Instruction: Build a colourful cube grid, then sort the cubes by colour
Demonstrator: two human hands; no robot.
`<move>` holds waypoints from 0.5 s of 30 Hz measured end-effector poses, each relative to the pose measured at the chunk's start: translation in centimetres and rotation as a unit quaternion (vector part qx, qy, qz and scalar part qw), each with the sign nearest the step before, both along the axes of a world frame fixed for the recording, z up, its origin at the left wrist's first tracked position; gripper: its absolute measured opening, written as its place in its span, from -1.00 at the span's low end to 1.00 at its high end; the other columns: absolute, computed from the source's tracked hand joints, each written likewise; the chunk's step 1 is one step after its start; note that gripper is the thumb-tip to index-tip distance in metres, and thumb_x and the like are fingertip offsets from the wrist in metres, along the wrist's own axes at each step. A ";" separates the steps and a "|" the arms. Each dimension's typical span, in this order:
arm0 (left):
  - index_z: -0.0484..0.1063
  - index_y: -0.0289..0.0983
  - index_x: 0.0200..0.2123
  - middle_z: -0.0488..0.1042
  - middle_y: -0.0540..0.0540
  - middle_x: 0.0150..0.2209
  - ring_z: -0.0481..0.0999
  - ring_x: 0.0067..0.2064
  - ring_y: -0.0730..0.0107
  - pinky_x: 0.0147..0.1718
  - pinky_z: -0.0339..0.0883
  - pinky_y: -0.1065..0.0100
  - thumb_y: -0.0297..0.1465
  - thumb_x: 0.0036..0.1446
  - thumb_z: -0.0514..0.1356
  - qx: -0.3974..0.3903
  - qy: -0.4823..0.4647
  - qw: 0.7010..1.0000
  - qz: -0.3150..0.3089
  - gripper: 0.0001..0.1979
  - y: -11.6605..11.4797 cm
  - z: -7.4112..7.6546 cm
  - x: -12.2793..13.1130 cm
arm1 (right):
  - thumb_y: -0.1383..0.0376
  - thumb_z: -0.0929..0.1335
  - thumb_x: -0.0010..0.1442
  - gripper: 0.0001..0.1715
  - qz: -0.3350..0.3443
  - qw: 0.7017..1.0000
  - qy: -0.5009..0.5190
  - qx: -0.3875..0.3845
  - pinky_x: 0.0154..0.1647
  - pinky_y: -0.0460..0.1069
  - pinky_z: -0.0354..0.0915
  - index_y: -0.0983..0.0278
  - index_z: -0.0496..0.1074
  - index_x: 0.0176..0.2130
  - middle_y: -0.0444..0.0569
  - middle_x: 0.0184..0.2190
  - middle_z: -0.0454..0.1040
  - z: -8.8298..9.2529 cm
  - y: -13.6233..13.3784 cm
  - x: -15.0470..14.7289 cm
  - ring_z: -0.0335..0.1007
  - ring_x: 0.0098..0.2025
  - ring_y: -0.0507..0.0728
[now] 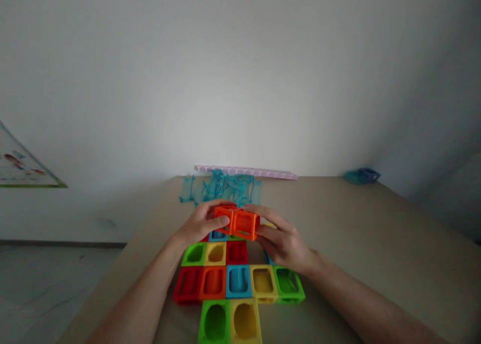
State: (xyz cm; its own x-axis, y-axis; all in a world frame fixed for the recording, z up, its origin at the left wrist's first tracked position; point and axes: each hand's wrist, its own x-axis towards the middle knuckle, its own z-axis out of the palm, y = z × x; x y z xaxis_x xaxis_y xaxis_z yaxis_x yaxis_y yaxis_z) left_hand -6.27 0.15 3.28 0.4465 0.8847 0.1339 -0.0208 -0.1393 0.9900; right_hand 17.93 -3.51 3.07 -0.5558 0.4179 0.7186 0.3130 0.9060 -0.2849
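Observation:
My left hand [205, 222] is closed around the left side of a pair of orange hollow cube blocks [245, 224], its thumb on the near face. My right hand [281, 237] grips the right end of the same pair. The blocks are held above the table. Below them lie rows of coloured hollow blocks: a red block [189, 284], an orange block [213, 283], a blue block [238, 281], a yellow block [263, 284] and a green block [288, 285] side by side. Nearer me sit another green block [215, 323] and yellow block [245, 322]. My hands hide part of the farther rows.
Translucent blue plastic pieces [225, 186] are heaped at the back of the table [330, 223]. Behind them a purple patterned strip [259, 173] lies along the wall. A blue-purple object [363, 176] sits in the far right corner. A poster [22, 163] hangs at left.

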 end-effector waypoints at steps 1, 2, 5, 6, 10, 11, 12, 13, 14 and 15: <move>0.44 -0.34 -0.05 0.53 -0.19 -0.11 0.50 -0.12 0.18 -0.13 0.38 0.25 -0.16 -0.08 0.37 0.002 0.002 1.000 0.000 -0.44 -0.1 0.1 0.0 | 0.49 0.24 0.26 -0.68 -0.002 1.000 -0.005 0.003 0.17 0.12 0.32 0.23 0.44 -0.08 0.13 0.19 0.28 -0.1 0.0 0.0 0.23 0.23 0.20; 0.43 -0.33 -0.06 0.52 -0.17 -0.13 0.50 -0.14 0.21 -0.15 0.37 0.27 -0.16 -0.08 0.38 0.005 0.002 1.000 -0.002 -0.45 -0.1 0.1 0.0 | 0.49 0.24 0.26 -0.68 -0.005 1.000 -0.007 0.006 0.18 0.13 0.31 0.23 0.44 -0.07 0.14 0.19 0.27 -0.1 0.1 -0.1 0.21 0.24 0.20; 0.40 -0.31 -0.11 0.49 -0.08 -0.21 0.47 -0.24 0.32 -0.27 0.35 0.38 -0.20 -0.12 0.40 0.012 -0.005 1.000 -0.025 -0.49 -0.1 0.2 -0.1 | 0.49 0.24 0.27 -0.69 0.001 1.000 -0.013 0.015 0.21 0.14 0.28 0.24 0.44 -0.07 0.14 0.18 0.29 -0.2 0.3 -0.2 0.19 0.26 0.21; 0.39 -0.30 -0.13 0.48 -0.06 -0.23 0.45 -0.26 0.35 -0.30 0.33 0.41 -0.22 -0.13 0.41 0.013 -0.009 0.999 -0.033 -0.49 -0.1 0.2 -0.2 | 0.49 0.25 0.27 -0.69 0.006 1.000 -0.012 0.021 0.22 0.15 0.27 0.24 0.44 -0.07 0.13 0.18 0.31 -0.2 0.3 -0.2 0.18 0.26 0.21; 0.39 -0.28 -0.09 0.48 -0.07 -0.19 0.44 -0.22 0.34 -0.26 0.32 0.41 -0.27 -0.12 0.39 0.034 -0.008 0.998 -0.044 -0.50 -0.1 0.4 -0.2 | 0.51 0.27 0.25 -0.71 0.025 0.999 -0.007 0.048 0.21 0.16 0.27 0.26 0.46 -0.10 0.13 0.16 0.35 -0.1 0.5 -0.4 0.17 0.27 0.22; 0.41 -0.28 -0.08 0.48 -0.07 -0.18 0.44 -0.21 0.33 -0.24 0.32 0.40 -0.27 -0.11 0.38 0.048 -0.002 0.998 -0.045 -0.51 -0.1 0.4 -0.3 | 0.51 0.27 0.25 -0.71 0.027 0.998 -0.012 0.052 0.20 0.17 0.27 0.27 0.46 -0.10 0.13 0.16 0.34 -0.1 0.6 -0.4 0.16 0.27 0.22; 0.43 -0.28 -0.09 0.49 -0.08 -0.19 0.44 -0.21 0.33 -0.24 0.32 0.40 -0.27 -0.11 0.38 0.064 0.005 0.997 -0.045 -0.53 -0.1 0.5 -0.3 | 0.52 0.26 0.24 -0.70 0.029 0.998 -0.018 0.057 0.20 0.18 0.27 0.28 0.46 -0.10 0.14 0.17 0.34 -0.1 0.6 -0.4 0.15 0.28 0.23; 0.46 -0.29 -0.11 0.49 -0.07 -0.22 0.44 -0.23 0.34 -0.25 0.31 0.41 -0.27 -0.10 0.37 0.079 0.012 0.996 -0.043 -0.56 -0.1 0.5 -0.3 | 0.54 0.26 0.24 -0.69 0.030 0.997 -0.024 0.063 0.20 0.18 0.27 0.29 0.46 -0.10 0.14 0.17 0.33 -0.1 0.7 -0.4 0.14 0.29 0.24; 0.48 -0.30 -0.14 0.49 -0.06 -0.25 0.43 -0.26 0.36 -0.27 0.31 0.42 -0.27 -0.10 0.36 0.089 0.018 0.995 -0.041 -0.59 -0.1 0.6 -0.3 | 0.55 0.25 0.23 -0.68 0.031 0.997 -0.028 0.070 0.20 0.19 0.26 0.31 0.46 -0.10 0.15 0.17 0.33 -0.1 0.7 -0.4 0.13 0.29 0.24; 0.49 -0.30 -0.17 0.49 -0.05 -0.28 0.43 -0.29 0.38 -0.29 0.30 0.43 -0.28 -0.09 0.35 0.095 0.022 0.994 -0.039 -0.62 -0.2 0.6 -0.4 | 0.55 0.25 0.22 -0.67 0.032 0.996 -0.031 0.078 0.20 0.19 0.26 0.32 0.46 -0.09 0.16 0.17 0.33 -0.1 0.7 -0.4 0.13 0.29 0.24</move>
State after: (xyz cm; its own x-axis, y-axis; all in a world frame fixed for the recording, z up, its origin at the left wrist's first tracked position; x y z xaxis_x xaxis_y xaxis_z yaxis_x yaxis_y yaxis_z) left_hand -6.63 -0.01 3.92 0.5226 0.8073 0.2742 0.0040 -0.3240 0.9461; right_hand 17.54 -2.77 2.99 -0.6230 0.2663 0.7355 0.2660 0.9564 -0.1209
